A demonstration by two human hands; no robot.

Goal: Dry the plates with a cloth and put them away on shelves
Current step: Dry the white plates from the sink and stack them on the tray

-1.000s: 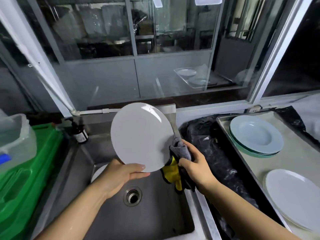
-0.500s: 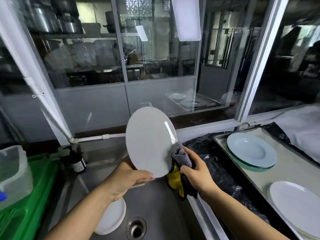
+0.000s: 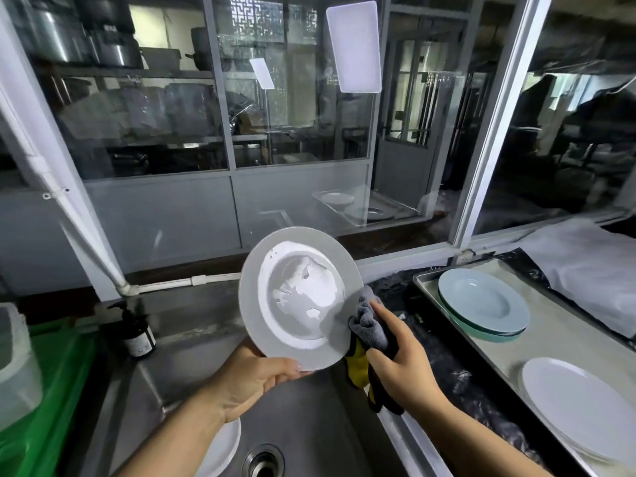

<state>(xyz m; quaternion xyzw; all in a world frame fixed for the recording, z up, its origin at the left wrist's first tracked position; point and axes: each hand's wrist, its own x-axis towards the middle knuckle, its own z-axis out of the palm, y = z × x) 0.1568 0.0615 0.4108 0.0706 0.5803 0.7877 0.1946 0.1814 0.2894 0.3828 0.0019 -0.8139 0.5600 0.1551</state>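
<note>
My left hand [image 3: 253, 380] grips the lower rim of a white plate [image 3: 300, 297], held upright above the steel sink [image 3: 309, 425] with its hollow face toward me. My right hand [image 3: 399, 356] holds a bunched grey and yellow cloth [image 3: 366, 325] against the plate's right edge. Another white plate [image 3: 220, 445] lies in the sink, partly hidden by my left forearm. On the metal tray [image 3: 550, 342] to the right sit a stack of pale blue plates [image 3: 483, 308] and a white plate [image 3: 581, 407].
A dark pump bottle [image 3: 137, 335] stands at the sink's back left corner. A green crate [image 3: 44, 390] with a clear tub [image 3: 15, 366] fills the left side. Glass window panels rise right behind the sink. Black plastic sheeting [image 3: 447, 359] lies between sink and tray.
The plate has turned round in my left hand, so its hollow face shows instead of its back. My view has tilted upward. My right hand stays at the plate's right edge with the cloth.
</note>
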